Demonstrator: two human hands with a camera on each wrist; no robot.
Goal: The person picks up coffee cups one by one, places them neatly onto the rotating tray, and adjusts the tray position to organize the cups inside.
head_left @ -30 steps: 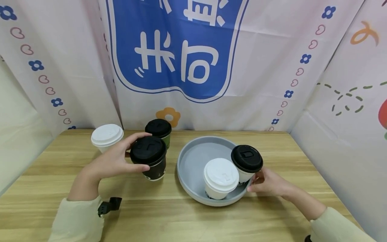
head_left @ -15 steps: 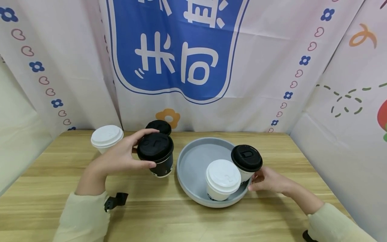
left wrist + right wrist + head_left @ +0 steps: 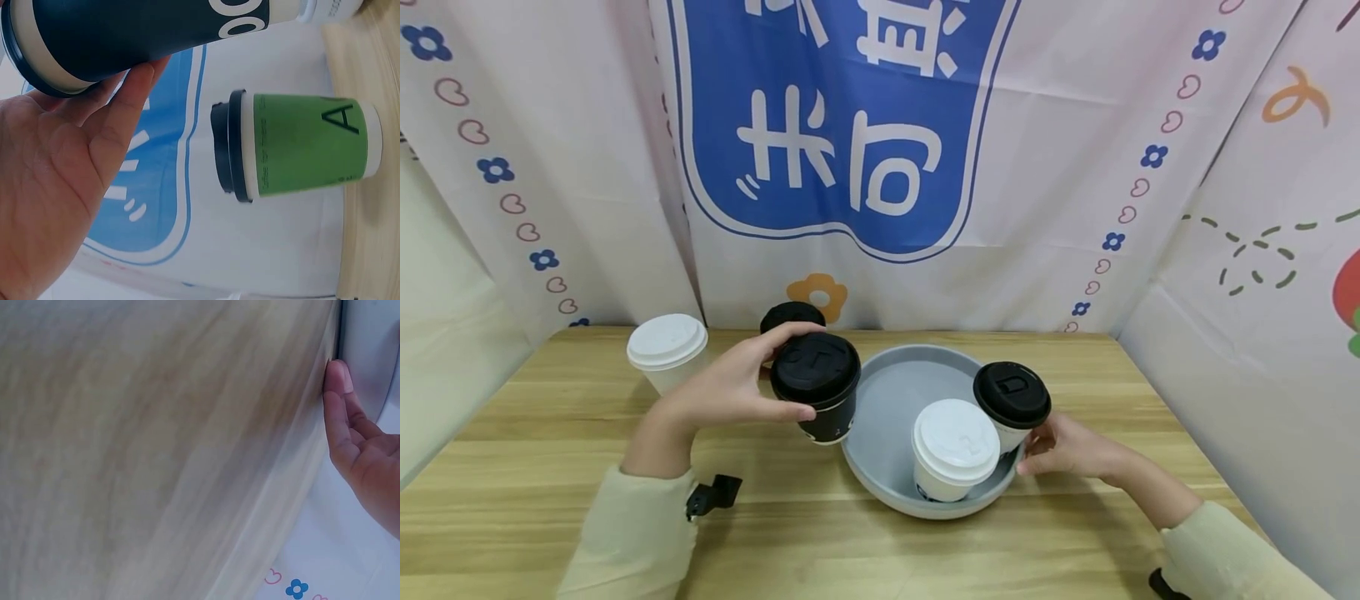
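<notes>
My left hand (image 3: 722, 392) grips a black paper coffee cup (image 3: 831, 408) with a black lid, thumb on the near side. The cup hangs upright beside the left rim of a round grey plate (image 3: 891, 396), overlapping it in the head view. The same dark cup (image 3: 150, 31) shows sideways in the left wrist view. On the plate stand a white-lidded cup (image 3: 955, 450) and a white cup with a black lid (image 3: 1011, 396). My right hand (image 3: 1075, 450) touches the plate's right edge with its fingers, partly hidden by the black-lidded cup.
A white-lidded cup (image 3: 667, 346) stands at the table's back left. Behind my left hand is a green cup (image 3: 306, 144) with a black lid, mostly hidden in the head view. A printed cloth (image 3: 1037, 167) hangs behind the wooden table (image 3: 820, 533).
My left hand has carried the black cup rightward to the plate's left rim, covering more of the green cup. The right hand stays at the plate's edge.
</notes>
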